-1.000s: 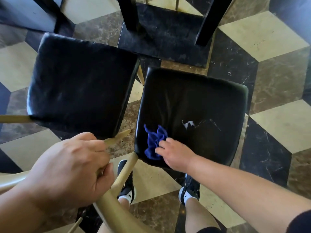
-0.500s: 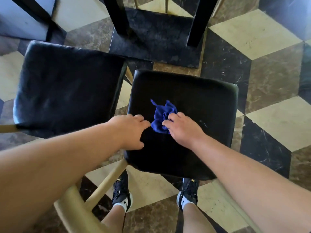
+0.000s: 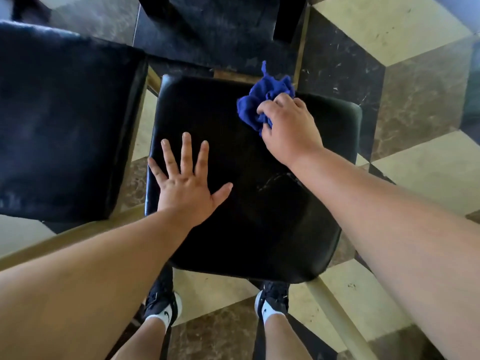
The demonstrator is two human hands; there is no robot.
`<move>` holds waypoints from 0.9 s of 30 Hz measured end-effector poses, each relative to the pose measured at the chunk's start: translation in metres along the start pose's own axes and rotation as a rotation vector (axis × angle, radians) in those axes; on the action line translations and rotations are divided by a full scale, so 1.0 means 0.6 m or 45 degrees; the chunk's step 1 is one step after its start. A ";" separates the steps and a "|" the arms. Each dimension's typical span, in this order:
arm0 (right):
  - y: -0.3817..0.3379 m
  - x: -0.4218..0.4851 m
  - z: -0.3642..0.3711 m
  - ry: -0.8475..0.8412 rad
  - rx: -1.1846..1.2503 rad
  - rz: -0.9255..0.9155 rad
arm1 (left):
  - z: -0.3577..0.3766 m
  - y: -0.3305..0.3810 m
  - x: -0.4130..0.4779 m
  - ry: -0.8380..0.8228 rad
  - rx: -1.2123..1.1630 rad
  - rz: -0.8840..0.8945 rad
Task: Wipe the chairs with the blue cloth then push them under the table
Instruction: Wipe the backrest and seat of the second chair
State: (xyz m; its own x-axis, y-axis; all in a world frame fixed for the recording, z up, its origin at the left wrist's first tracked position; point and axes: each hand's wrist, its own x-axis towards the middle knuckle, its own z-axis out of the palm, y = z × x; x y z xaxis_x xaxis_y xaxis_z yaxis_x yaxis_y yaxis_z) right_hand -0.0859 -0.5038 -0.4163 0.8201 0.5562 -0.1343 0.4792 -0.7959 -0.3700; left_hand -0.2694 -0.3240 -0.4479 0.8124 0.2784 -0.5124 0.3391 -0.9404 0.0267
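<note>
Head view: my right hand (image 3: 288,128) grips the one blue cloth (image 3: 259,102), fingers curled round it, at the far right edge of the nearer chair (image 3: 259,229). The cloth is a bunched wad with no clear long axis; one twisted tail points away from me, toward a table leg (image 3: 289,19). My left hand (image 3: 184,188) presses flat on the seat's left side, fingers spread wide. Two chairs show, the second chair (image 3: 65,120) just beside, to my left

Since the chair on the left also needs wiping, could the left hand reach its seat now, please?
Probably yes: the left hand rests flat near the left chair seat, with only an open gap between.
</note>
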 end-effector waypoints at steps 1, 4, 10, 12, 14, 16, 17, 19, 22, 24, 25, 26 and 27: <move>-0.007 -0.018 0.005 -0.017 0.000 -0.045 | 0.008 -0.001 0.000 0.046 -0.005 0.011; -0.029 -0.109 0.023 -0.141 0.051 -0.244 | 0.025 -0.006 0.003 0.167 -0.054 0.045; -0.048 -0.291 0.040 -0.728 0.062 -0.833 | 0.039 -0.012 0.005 0.295 -0.073 0.069; -0.031 -0.276 0.034 -0.756 0.008 -0.976 | 0.040 -0.011 0.006 0.305 -0.060 0.061; -0.003 -0.229 0.024 -0.668 -0.065 -1.023 | 0.042 -0.013 0.007 0.312 -0.052 0.059; 0.034 -0.165 0.006 -0.477 -0.099 -0.901 | 0.044 -0.015 0.008 0.325 -0.060 0.061; 0.055 -0.132 -0.005 -0.385 -0.119 -0.807 | 0.045 -0.015 0.008 0.330 -0.060 0.063; 0.096 -0.072 -0.032 -0.257 -0.157 -0.579 | 0.045 -0.015 0.007 0.336 -0.048 0.067; 0.145 -0.011 -0.063 -0.078 -0.145 -0.199 | 0.044 -0.013 0.006 0.335 -0.049 0.055; 0.154 -0.005 -0.064 -0.006 -0.135 -0.014 | 0.044 -0.014 0.005 0.335 -0.046 0.050; 0.150 -0.016 -0.060 -0.001 -0.128 0.002 | 0.043 -0.014 0.005 0.336 -0.043 0.050; 0.143 -0.036 -0.055 -0.023 -0.124 -0.028 | 0.043 -0.014 0.004 0.337 -0.041 0.050; 0.133 -0.064 -0.049 -0.068 -0.114 -0.088 | 0.042 -0.014 0.004 0.337 -0.040 0.049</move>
State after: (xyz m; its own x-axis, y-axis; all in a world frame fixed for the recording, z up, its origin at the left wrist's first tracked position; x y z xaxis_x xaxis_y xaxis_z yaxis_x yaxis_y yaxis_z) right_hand -0.0699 -0.5957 -0.4134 0.7675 0.6204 -0.1613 0.5619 -0.7722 -0.2966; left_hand -0.2820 -0.3205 -0.4708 0.9194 0.2875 -0.2683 0.3164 -0.9460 0.0707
